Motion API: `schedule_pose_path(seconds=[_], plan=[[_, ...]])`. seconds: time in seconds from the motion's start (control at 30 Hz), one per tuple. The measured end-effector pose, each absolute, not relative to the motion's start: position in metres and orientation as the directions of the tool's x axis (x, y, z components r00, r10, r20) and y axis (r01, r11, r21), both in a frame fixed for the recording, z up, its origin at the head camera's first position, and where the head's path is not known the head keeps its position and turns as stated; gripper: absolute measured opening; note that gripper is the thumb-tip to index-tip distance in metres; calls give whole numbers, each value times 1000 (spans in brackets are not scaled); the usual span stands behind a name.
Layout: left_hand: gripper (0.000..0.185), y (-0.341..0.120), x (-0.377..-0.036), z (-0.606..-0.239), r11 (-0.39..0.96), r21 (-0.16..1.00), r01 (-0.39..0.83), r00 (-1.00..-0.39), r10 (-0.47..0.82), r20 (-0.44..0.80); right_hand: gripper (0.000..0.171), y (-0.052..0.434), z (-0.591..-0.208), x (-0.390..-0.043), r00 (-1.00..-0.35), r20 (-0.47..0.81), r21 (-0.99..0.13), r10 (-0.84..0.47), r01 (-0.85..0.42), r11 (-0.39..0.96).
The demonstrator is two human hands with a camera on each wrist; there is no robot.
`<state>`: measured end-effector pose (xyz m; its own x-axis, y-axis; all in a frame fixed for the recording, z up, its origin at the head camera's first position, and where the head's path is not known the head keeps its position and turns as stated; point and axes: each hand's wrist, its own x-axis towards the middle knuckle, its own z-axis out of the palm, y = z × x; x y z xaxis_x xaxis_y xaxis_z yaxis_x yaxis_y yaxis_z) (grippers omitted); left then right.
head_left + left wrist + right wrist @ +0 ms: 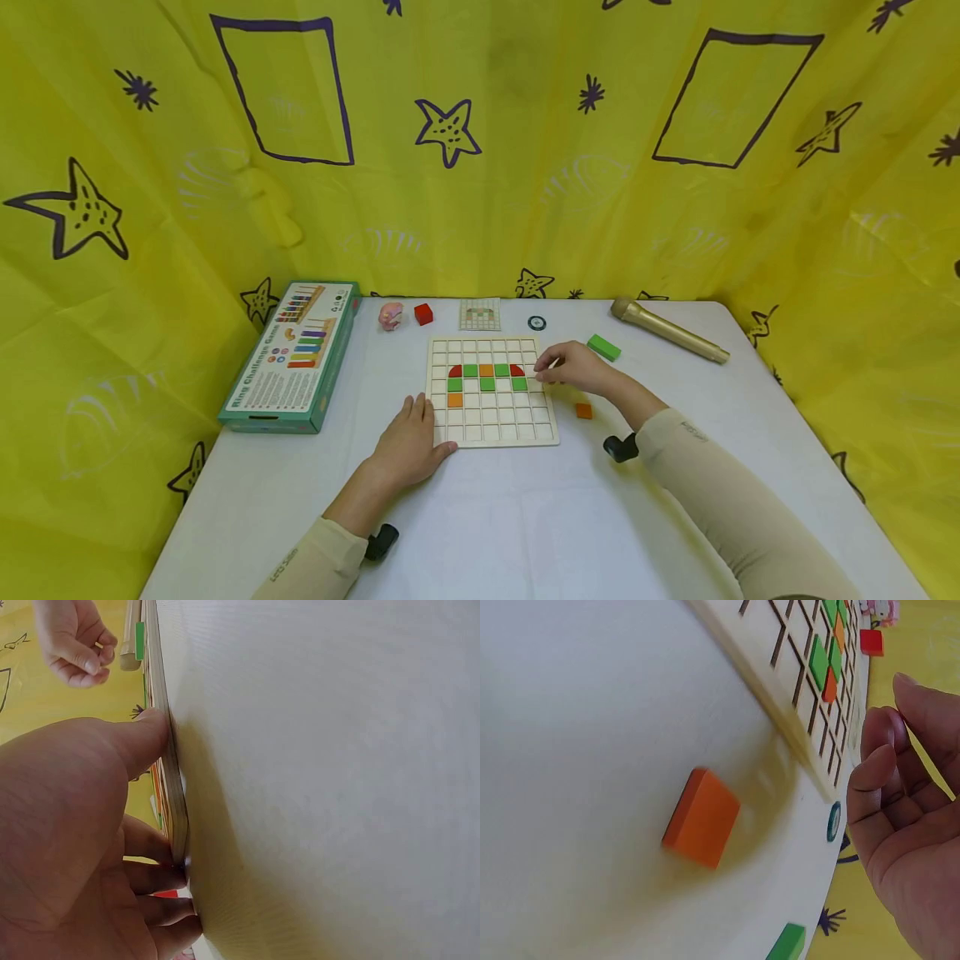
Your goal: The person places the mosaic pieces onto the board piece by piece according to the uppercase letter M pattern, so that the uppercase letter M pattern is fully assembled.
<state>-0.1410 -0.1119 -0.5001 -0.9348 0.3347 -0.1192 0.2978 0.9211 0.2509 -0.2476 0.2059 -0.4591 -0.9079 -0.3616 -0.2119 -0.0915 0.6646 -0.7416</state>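
Two hands at a wooden grid board on the white surface
The left hand lies flat with straight fingers against the board's near left corner. The right hand hovers at the board's right edge, fingers loosely curled and holding nothing. Red, green and orange tiles sit in the upper rows of the board; a loose orange tile lies on the surface just beside the right wrist

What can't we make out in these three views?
- Head view: whether the right hand holds anything over the grid board; its own fingers hide it.
- Left wrist view: the board's top, seen edge-on behind the left hand.
- Right wrist view: orange tile blurred.
- Head view: small pattern card too small to read.
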Motion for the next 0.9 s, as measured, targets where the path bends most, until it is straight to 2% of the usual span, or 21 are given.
schedule_pose_path(seconds=[0.9], plan=[[90, -110, -141, -497, 927, 245, 285, -935, 325, -141, 16, 277, -479, -221, -923, -228, -735, -309, -45, 677]])
